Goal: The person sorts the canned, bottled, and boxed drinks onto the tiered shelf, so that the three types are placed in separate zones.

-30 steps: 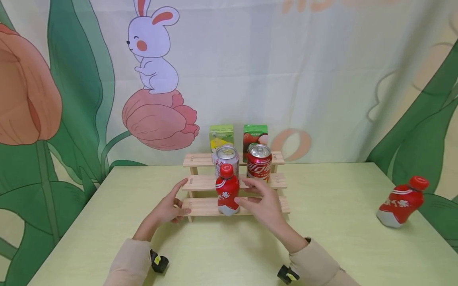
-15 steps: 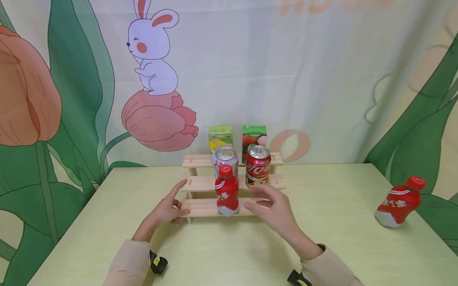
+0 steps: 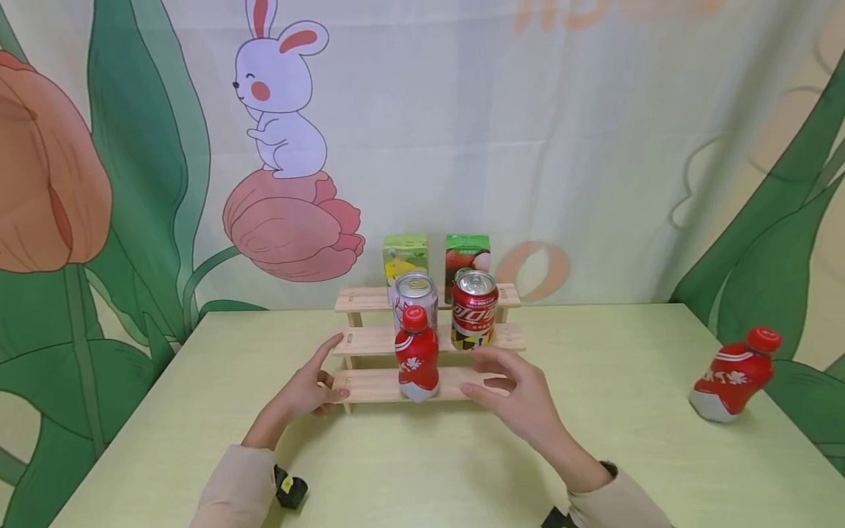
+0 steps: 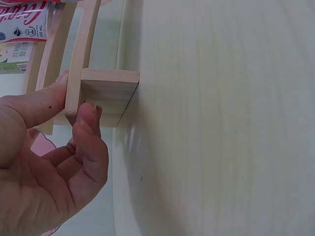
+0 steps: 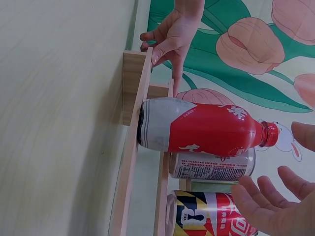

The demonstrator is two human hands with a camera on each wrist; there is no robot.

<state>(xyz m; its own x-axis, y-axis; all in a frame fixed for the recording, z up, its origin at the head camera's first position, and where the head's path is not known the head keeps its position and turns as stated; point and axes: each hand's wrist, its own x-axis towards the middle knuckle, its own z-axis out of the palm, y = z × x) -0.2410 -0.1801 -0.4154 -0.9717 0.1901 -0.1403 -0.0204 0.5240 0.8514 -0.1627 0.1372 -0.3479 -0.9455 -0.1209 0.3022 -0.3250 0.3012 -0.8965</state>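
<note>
A three-step wooden display rack stands on the table. My left hand pinches the left end of its lowest step, thumb above and a curled finger below in the left wrist view. On that step a red bottle with a white base stands upright. My right hand is to the bottle's right, apart from it, fingers loosely bent and holding nothing. The middle step bears a white can, partly hidden by the bottle, and a red can.
On the top step are a light green carton and a dark green carton. A second red bottle is near the table's right edge. Behind the table hangs a printed curtain.
My right hand has let go of the red bottle and moved off to the right. The bottle stays on the lowest step. My left hand keeps its place on the rack.
</note>
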